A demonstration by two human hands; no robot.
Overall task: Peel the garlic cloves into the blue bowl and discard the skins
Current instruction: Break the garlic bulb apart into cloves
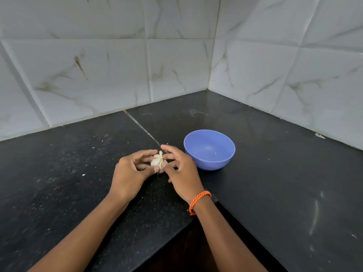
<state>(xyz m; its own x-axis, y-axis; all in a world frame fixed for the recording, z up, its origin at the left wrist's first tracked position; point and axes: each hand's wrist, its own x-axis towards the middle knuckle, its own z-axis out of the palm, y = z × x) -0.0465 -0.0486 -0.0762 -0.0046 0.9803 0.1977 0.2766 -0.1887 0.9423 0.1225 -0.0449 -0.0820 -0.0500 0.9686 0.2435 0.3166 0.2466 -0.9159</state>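
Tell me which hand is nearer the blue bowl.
Right. The right hand sits just beside the blue bowl, holding the garlic; the left hand holds it from the far side.

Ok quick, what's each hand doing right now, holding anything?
Left hand: fingers curled round the garlic, holding it.
Right hand: fingers pinching the same garlic from the other side.

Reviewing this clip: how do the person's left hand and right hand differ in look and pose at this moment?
The right hand has an orange braided band at its wrist; the left hand has a bare wrist. The right hand sits nearer the blue bowl; the left hand is on the far side of the garlic from it. The right hand's index finger is extended above the garlic; the left hand's fingers curl around it. Both hold the same garlic above the black counter.
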